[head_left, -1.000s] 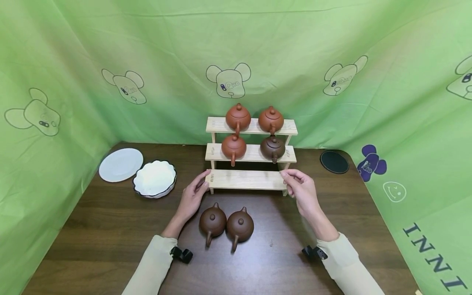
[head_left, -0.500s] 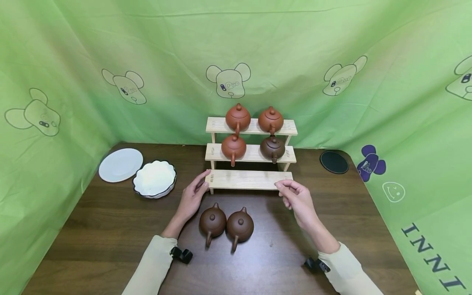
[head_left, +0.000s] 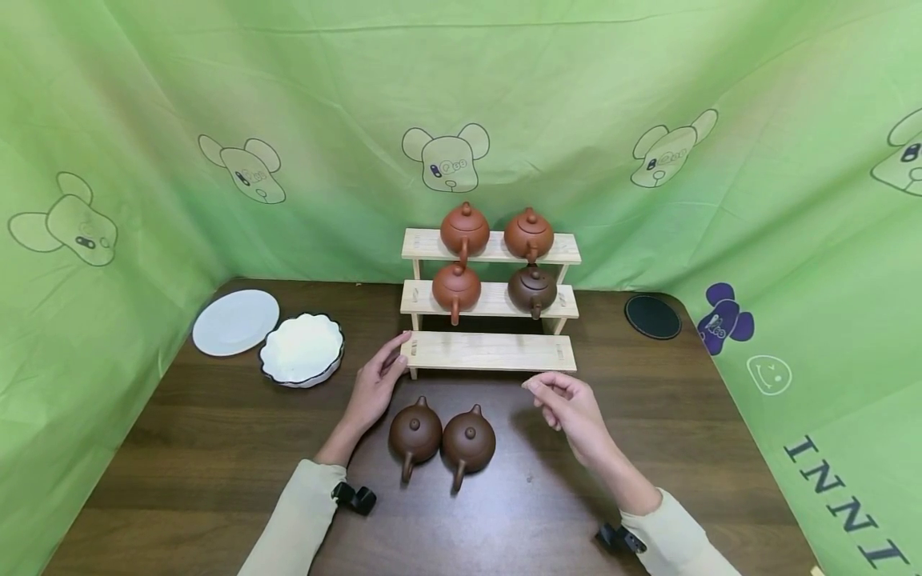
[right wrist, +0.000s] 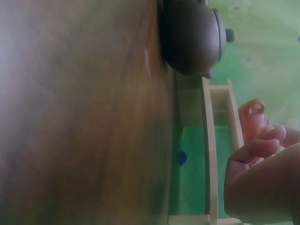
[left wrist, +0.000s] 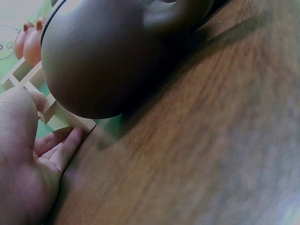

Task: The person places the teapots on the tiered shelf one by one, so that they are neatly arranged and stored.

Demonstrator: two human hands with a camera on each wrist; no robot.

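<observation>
The left hand (head_left: 374,388) rests against the left end of the front shelf of a wooden three-step rack (head_left: 490,352), its fingers fairly straight and apart from the thumb. From above, only its contact with the shelf end shows; the left wrist view looks in lower and shows fingers down by the rack's foot, close to the tabletop (head_left: 216,480).

The right hand (head_left: 572,408) is narrow and bare, thumb and forefinger tips together and the other fingers curled, just to the near side of the front shelf. The head view places it well apart from the left hand; the right wrist view shows its bent fingers at close range, with green cloth visible through the rack's open frame.

Near the rack, between the hands, stand the left brown teapot (head_left: 415,432) and the right brown teapot (head_left: 470,444), side by side, spouts far and handles near. Seen from above, they touch or nearly touch; each wrist view shows one brown pot from the side.

The head view alone shows all four pots on the rack: two reddish teapots (head_left: 465,230) on the top step, and a reddish pot (head_left: 457,288) left of a dark brown pot (head_left: 533,290) on the middle one.
</observation>
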